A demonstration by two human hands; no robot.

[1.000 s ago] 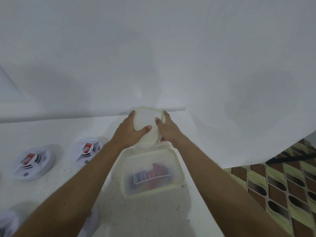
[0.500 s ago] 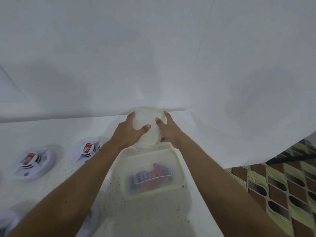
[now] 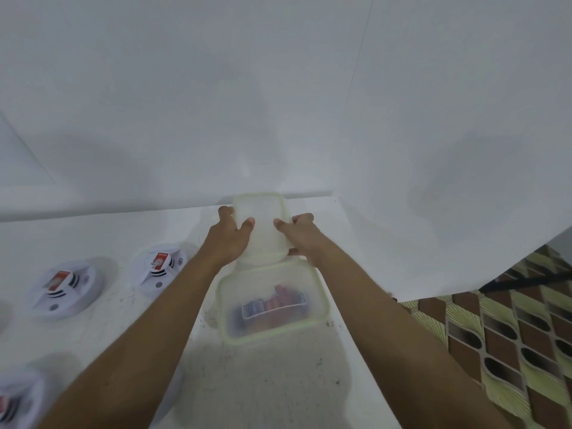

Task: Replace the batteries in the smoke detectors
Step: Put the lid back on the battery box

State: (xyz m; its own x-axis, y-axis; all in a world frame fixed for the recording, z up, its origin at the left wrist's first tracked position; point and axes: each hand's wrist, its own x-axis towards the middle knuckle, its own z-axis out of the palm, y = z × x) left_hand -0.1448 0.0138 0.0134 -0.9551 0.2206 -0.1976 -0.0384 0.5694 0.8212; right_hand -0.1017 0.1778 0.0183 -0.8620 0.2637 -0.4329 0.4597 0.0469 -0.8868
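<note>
A clear plastic container (image 3: 315, 292) with a pale green rim stands on the white table (image 3: 272, 382), holding red and blue batteries (image 3: 272, 303). Just behind it I hold a second translucent container or lid (image 3: 263, 230) between both hands. My left hand (image 3: 229, 236) grips its left side, thumb on top. My right hand (image 3: 298, 235) grips its right side. Three white round smoke detectors with red labels lie to the left: one (image 3: 159, 266) nearest my left arm, one (image 3: 63, 287) farther left, one (image 3: 15, 400) at the bottom left corner.
A white wall rises close behind the table. The table's right edge runs diagonally; beyond it lies a brown and yellow patterned floor (image 3: 510, 335). Dark specks dot the table surface near the container.
The piece held in both hands has tipped flatter and now shows a squarer outline. My hands have spread slightly apart along its sides. The battery container has stayed in place.
</note>
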